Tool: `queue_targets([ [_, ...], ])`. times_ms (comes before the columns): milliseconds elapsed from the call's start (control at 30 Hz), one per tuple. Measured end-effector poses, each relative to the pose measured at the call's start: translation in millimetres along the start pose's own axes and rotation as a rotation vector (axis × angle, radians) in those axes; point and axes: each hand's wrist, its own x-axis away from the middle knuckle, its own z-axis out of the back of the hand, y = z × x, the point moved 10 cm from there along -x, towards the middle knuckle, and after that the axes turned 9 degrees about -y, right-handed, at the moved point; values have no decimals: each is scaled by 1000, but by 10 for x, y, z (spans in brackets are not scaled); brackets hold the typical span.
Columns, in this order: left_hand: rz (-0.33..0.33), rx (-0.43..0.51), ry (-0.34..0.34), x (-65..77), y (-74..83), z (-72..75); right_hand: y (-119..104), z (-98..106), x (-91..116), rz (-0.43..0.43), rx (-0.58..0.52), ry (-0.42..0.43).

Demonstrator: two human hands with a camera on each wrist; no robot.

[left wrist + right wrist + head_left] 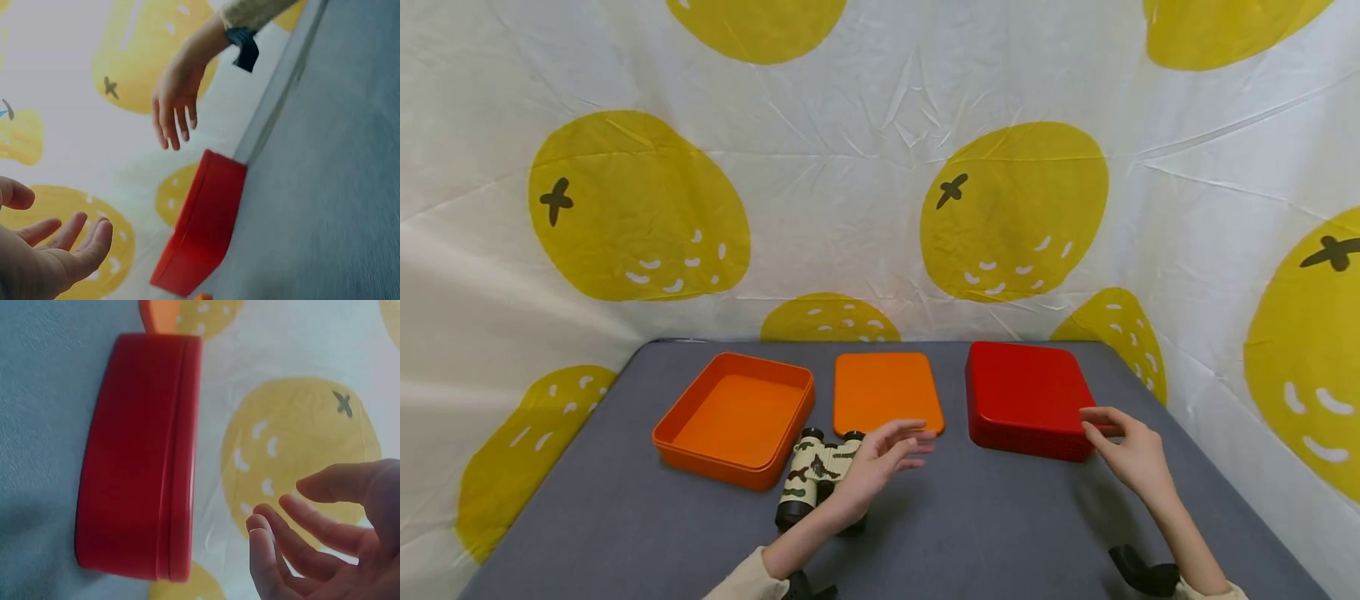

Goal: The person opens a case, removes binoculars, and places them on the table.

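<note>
A red box [1028,392] with its lid on sits at the right of the grey table. Just off its right front corner hovers my right hand [1123,450], fingers loosely bent and holding nothing; in the right wrist view, a gap separates those fingers from the red box [137,456]. My left hand [883,458] is held in the air over the middle, fingers spread and empty. Partly hidden behind it, camouflage-patterned binoculars [808,475] lie on the table. An open orange box [737,417] stands at the left, and a flat orange lid [886,387] lies between the two boxes.
A white cloth [850,208] printed with large yellow fruit hangs behind and beside the grey table [985,533]. Black straps circle both wrists. The binoculars lie close to the orange box's right front side.
</note>
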Motion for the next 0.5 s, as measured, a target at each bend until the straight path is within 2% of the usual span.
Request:
queue_targets([
  [100,6,22,-9,-118,-79,-94,151,62,-11,-111,-22,-38],
  [133,5,23,-11,-158,-113,-121,155,86,-7,-140,-13,-61],
  [200,18,41,-4,-236,-206,-157,211,131,-15,-173,-63,-72],
  [333,53,114,50,-367,-408,-166,333,173,-51,-192,-222,-110],
  [500,107,278,114,-503,-583,-149,549,119,-99,-258,-425,-207],
])
